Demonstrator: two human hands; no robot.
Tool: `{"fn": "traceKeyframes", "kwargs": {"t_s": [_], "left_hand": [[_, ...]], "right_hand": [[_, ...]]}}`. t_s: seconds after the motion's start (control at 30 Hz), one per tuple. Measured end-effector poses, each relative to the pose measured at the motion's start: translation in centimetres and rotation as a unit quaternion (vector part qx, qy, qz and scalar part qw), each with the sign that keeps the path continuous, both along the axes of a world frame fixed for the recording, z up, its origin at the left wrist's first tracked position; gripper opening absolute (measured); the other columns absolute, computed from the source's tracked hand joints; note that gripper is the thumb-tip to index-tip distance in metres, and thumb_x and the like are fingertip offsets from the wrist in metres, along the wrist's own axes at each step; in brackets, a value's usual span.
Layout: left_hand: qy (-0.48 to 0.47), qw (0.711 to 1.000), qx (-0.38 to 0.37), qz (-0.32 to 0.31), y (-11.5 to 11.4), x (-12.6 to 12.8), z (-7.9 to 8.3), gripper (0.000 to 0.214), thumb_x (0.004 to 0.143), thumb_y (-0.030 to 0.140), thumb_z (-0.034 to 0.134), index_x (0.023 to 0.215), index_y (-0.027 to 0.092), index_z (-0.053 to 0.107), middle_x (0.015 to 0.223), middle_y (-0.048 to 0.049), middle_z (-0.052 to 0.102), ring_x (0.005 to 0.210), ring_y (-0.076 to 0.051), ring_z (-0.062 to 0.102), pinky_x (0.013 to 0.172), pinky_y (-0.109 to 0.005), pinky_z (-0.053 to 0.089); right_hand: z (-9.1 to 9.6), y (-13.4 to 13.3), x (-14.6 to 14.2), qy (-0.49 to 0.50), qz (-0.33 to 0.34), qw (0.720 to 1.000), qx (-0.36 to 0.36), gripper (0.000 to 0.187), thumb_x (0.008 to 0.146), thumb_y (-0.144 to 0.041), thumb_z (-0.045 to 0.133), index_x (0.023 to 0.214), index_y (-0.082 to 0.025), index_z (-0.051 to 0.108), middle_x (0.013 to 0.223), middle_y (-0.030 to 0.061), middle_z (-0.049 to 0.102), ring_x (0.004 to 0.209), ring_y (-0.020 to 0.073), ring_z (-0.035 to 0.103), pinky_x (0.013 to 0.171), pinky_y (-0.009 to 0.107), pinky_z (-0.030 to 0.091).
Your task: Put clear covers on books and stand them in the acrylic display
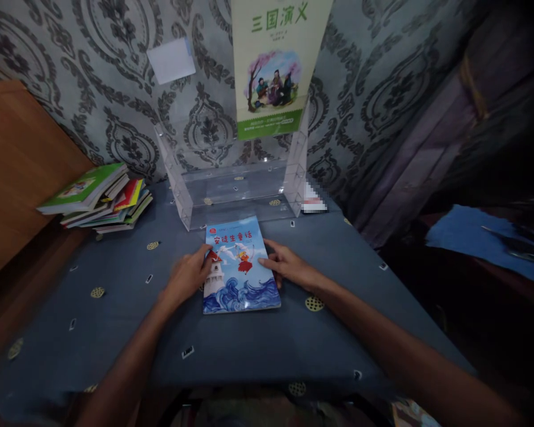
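Note:
A blue picture-covered book (240, 284) with a lighthouse, waves and a red-clad figure lies or hovers just over the middle of the table, front cover up. My left hand (189, 270) grips its left edge, thumb on the cover. On the opposite edge my right hand (287, 264) has its thumb on the cover, with other fingers partly hidden beneath. Just behind the book stands a clear acrylic rack (178, 178). Above the rack, against the wall, is a green and cream book (271, 77) with a painted scene.
At the table's left sits a messy stack of books (98, 198) beside a brown wooden panel (22, 172). A patterned cloth covers the table (338, 249). A white card (171, 61) is on the wall. To the right are a curtain (418, 142) and a blue sheet (493, 243).

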State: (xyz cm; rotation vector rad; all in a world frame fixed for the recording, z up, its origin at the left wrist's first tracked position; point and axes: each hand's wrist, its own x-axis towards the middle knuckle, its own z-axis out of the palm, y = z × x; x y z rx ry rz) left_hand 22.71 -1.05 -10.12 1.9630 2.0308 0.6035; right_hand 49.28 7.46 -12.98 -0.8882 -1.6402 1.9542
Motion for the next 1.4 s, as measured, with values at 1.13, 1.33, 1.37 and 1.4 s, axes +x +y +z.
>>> {"fn": "traceKeyframes", "kwargs": {"t_s": [1.13, 1.33, 1.37, 1.4], "left_hand": [[-0.022, 0.981, 0.188, -0.046, 6.9, -2.6, -4.7, 0.033, 0.09, 0.01, 0.041, 0.114, 0.016, 0.062, 0.109, -0.0116, 0.07, 0.105, -0.026, 0.06, 0.099, -0.044, 0.048], [-0.023, 0.982, 0.187, -0.034, 7.0, -2.4, -4.6, 0.032, 0.09, 0.011, 0.043, 0.114, 0.018, 0.062, 0.11, -0.0103, 0.069, 0.105, -0.026, 0.06, 0.1, -0.043, 0.048], [-0.023, 0.982, 0.185, -0.033, 7.0, -2.4, -4.5, 0.032, 0.089, 0.01, 0.043, 0.114, 0.019, 0.062, 0.109, -0.0094, 0.07, 0.105, -0.026, 0.06, 0.1, -0.043, 0.048], [-0.024, 0.982, 0.183, -0.032, 7.0, -2.4, -4.5, 0.033, 0.089, 0.01, 0.043, 0.113, 0.02, 0.063, 0.109, -0.0088, 0.07, 0.105, -0.026, 0.061, 0.1, -0.042, 0.047]], "right_hand": [[-0.1, 1.6, -12.3, -0.223, 0.061, 0.794, 0.563, 0.047, 0.099, -0.02, 0.048, 0.144, -0.009, 0.049, 0.152, 0.0234, 0.049, 0.144, 0.0303, 0.045, 0.12, 0.053, 0.035], [-0.7, 4.1, -8.4, -0.269, 0.018, 0.79, 0.551, 0.044, 0.102, -0.025, 0.044, 0.143, -0.014, 0.054, 0.147, 0.0178, 0.057, 0.139, 0.0288, 0.051, 0.119, 0.057, 0.033], [-0.8, 4.6, -7.4, -0.273, 0.007, 0.793, 0.545, 0.042, 0.102, -0.024, 0.043, 0.14, -0.015, 0.056, 0.145, 0.0172, 0.059, 0.137, 0.0288, 0.053, 0.119, 0.058, 0.033], [-1.0, 5.1, -6.5, -0.273, -0.012, 0.797, 0.539, 0.04, 0.101, -0.024, 0.044, 0.137, -0.017, 0.059, 0.142, 0.0158, 0.062, 0.133, 0.0286, 0.057, 0.118, 0.059, 0.033]]}}
